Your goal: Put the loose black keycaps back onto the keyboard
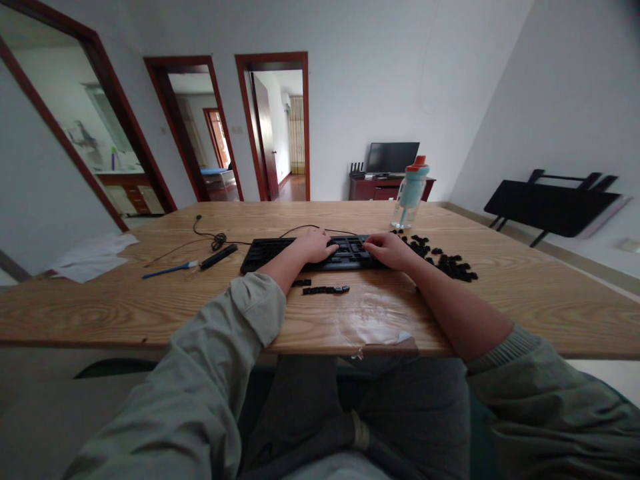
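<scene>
A black keyboard (265, 252) lies on the wooden table in front of me, with part of its keys gone around the middle and right. My left hand (315, 245) rests over its middle, fingers stretched forward and thumb pointing right. Against the right part of the keyboard, my right hand (389, 250) has its fingers curled together; whatever they pinch is too small to make out. To the right is a heap of loose black keycaps (456, 268). A short row of keycaps (326, 290) lies nearer me, with a smaller group (301, 283) partly behind my left forearm.
Left of the keyboard are a blue-handled brush (170, 269), a black stick-like object (219, 257) and a coiled cable (218, 240). White paper (93, 257) lies at the left edge. A water bottle (409, 197) stands at the back right. Clear film (370, 323) covers the table's front.
</scene>
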Motion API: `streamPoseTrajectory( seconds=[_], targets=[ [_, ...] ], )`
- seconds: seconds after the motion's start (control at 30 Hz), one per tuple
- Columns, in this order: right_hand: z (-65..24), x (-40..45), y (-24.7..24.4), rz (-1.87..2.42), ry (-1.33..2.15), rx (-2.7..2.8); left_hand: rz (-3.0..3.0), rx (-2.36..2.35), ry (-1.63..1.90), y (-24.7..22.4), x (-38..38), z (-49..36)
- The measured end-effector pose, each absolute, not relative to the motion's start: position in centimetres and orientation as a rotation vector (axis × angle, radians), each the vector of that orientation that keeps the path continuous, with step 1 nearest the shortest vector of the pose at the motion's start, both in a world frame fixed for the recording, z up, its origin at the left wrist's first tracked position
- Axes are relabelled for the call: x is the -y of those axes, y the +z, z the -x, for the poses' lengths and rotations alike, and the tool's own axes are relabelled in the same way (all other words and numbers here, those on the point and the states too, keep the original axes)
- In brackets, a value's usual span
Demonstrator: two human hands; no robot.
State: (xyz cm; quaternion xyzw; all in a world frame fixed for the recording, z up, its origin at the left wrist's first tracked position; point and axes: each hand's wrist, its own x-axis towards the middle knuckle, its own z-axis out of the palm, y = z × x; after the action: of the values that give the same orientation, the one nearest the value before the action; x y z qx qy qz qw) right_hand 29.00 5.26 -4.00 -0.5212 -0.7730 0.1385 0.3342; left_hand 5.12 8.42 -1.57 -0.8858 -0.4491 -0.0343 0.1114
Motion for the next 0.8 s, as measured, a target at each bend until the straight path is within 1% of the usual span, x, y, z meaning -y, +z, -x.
streamPoseTrajectory(
  seconds=[0.33,0.47,0.57,0.67,0.8],
  targets=[
    [-28.8,-4.9,-3.9,1.389,0.349,2.011,2.565,1.333,-0.031,-1.3,-8.3,-5.6],
    [-28.8,-4.9,-3.8,1.383,0.346,2.019,2.699,1.277,-0.143,0.3,-6.7,-4.6],
    [-28.8,-4.8,-3.8,1.383,0.345,2.009,2.930,1.149,-0.263,1.5,-4.2,-4.2],
    [-28.8,-4.9,-3.8,1.372,0.359,2.009,3.183,0.988,-0.209,1.6,-1.9,-4.6],
    [-29.0,-5.1,-4.0,1.350,0.366,2.021,3.122,0.735,-0.136,0.5,-1.0,-5.8]
  ],
)
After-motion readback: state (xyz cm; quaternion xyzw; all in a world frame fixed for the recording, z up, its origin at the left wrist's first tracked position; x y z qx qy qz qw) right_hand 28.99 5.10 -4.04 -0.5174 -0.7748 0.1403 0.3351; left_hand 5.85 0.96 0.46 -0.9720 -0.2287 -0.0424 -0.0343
